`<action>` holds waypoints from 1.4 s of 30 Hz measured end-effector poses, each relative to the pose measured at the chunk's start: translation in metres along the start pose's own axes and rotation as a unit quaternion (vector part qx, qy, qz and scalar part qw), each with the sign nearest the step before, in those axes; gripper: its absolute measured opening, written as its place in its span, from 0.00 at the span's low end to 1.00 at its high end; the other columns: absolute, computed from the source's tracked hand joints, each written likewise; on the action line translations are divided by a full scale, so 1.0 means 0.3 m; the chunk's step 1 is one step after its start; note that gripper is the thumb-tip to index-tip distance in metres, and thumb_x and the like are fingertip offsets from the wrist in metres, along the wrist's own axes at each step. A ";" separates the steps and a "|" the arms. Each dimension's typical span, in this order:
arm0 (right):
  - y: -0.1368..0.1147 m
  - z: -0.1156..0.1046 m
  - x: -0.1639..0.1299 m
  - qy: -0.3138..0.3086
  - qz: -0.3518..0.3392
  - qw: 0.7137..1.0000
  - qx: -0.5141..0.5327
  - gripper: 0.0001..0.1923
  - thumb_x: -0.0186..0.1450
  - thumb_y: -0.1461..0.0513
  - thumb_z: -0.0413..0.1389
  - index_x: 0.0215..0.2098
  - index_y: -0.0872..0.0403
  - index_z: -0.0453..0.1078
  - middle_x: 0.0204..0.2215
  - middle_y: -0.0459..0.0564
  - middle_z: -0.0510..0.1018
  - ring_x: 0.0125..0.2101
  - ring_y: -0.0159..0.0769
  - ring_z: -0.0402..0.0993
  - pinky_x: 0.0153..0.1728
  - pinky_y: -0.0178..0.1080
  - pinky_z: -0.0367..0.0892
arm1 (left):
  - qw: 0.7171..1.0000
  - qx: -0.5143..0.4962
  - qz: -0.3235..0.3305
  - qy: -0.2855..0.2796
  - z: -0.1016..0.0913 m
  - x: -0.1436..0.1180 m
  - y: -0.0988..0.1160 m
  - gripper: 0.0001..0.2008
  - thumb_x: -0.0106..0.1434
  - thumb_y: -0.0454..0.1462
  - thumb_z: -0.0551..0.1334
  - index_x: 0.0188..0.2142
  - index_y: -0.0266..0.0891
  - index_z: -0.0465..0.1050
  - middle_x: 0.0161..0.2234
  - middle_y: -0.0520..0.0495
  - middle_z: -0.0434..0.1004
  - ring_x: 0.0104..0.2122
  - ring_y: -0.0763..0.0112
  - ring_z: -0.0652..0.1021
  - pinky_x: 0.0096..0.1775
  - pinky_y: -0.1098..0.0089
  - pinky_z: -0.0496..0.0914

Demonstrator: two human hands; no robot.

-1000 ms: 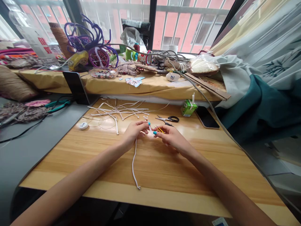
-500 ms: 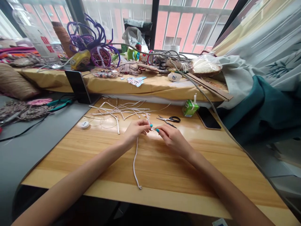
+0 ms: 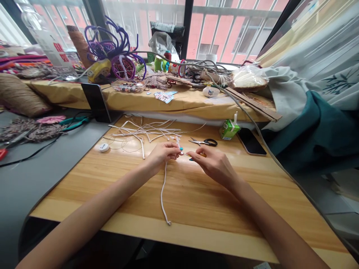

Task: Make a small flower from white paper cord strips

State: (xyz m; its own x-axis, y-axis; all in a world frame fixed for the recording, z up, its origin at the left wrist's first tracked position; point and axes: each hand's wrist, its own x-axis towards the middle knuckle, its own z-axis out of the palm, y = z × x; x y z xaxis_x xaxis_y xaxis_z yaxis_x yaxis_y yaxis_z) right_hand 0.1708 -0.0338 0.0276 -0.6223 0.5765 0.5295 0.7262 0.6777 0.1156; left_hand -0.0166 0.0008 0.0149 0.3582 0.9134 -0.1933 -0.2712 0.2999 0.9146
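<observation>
My left hand [image 3: 165, 154] pinches a white cord [image 3: 162, 194] between thumb and fingertips, above the middle of the wooden table. The cord hangs below the hand and trails toward the table's front edge, ending in a small knot. A small worked end of the cord [image 3: 178, 141] shows just beyond the thumb. My right hand [image 3: 214, 161] is closed around a slim metal-tipped tool with an orange handle [image 3: 203, 154]; its tip points left at the cord by my left thumb. Whether the tip touches the cord is too small to tell. Scissors [image 3: 210, 142] lie behind my right hand, partly covered.
Loose white cords [image 3: 146, 130] spread across the back of the wooden table [image 3: 196, 209]. A white round tape measure-like case [image 3: 103, 147] lies left. A green drink carton [image 3: 229, 129] and phone [image 3: 251, 141] are at right. A grey cable [image 3: 263, 145] crosses the right side.
My right hand has rolled over and shifted slightly right, showing the tool's orange handle. My left hand keeps its pinch on the cord. The whole view has shifted a little.
</observation>
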 end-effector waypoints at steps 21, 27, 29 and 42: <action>-0.011 -0.002 0.006 0.072 -0.034 0.995 -0.057 0.11 0.62 0.66 0.48 0.40 0.53 0.69 0.29 0.47 0.76 0.29 0.32 0.64 0.33 0.35 0.56 | 0.999 -0.011 -0.035 -0.035 0.006 -0.011 0.002 0.05 0.44 0.31 0.65 0.22 0.32 0.70 0.20 0.49 0.72 0.21 0.80 0.70 0.28 0.75 0.62; -0.015 -0.004 0.007 0.057 -0.046 0.996 -0.060 0.10 0.63 0.67 0.46 0.36 0.54 0.70 0.27 0.46 0.76 0.28 0.31 0.64 0.30 0.35 0.54 | 0.999 0.001 -0.016 -0.032 0.010 -0.012 -0.001 0.05 0.44 0.31 0.65 0.21 0.32 0.70 0.19 0.51 0.68 0.20 0.81 0.68 0.27 0.76 0.61; -0.014 -0.002 0.006 0.047 -0.042 0.996 -0.057 0.11 0.63 0.66 0.46 0.35 0.54 0.70 0.26 0.46 0.76 0.28 0.31 0.64 0.29 0.36 0.53 | 0.999 0.003 -0.017 -0.031 0.010 -0.012 -0.001 0.05 0.44 0.31 0.65 0.21 0.32 0.70 0.19 0.51 0.68 0.21 0.81 0.68 0.27 0.76 0.61; -0.022 -0.011 0.020 -0.053 0.002 0.998 0.031 0.12 0.63 0.63 0.45 0.29 0.54 0.70 0.22 0.46 0.72 0.24 0.29 0.62 0.26 0.33 0.49 | 0.987 0.141 0.017 -0.075 0.028 -0.026 0.010 0.04 0.46 0.32 0.63 0.23 0.32 0.69 0.21 0.52 0.70 0.23 0.78 0.69 0.30 0.73 0.63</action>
State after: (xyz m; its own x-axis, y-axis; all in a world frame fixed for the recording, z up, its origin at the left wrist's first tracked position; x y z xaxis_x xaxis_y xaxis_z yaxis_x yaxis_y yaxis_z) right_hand 0.1632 -0.0364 0.0328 -0.6498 0.6213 0.4379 0.7107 0.7010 0.0599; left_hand -0.0127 -0.0078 0.0222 0.4873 0.8641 -0.1257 -0.0340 0.1626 0.9861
